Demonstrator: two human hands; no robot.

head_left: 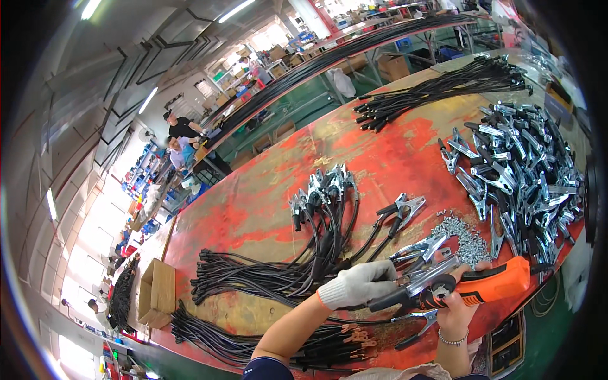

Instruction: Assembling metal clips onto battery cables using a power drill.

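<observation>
My left hand (358,285), in a white glove, is closed around a metal spring clamp (432,277) with black handles. My bare right hand (457,315) grips an orange and black power screwdriver (497,284), whose body lies across the clamp's right side. Where the tool's tip meets the clamp is hidden. Just below the hands lies another clamp (423,326) on a black cable. Beyond them sit a heap of small silvery screws (472,244) and a cabled clamp with open jaws (405,208).
A large pile of clamps (522,171) covers the table's right side. Black cables (247,275) with clamps (326,187) lie left of centre; copper-ended cables (234,342) lie nearer. Another cable bundle (437,92) lies at the far edge. A cardboard box (157,292) stands left. Two people work farther off.
</observation>
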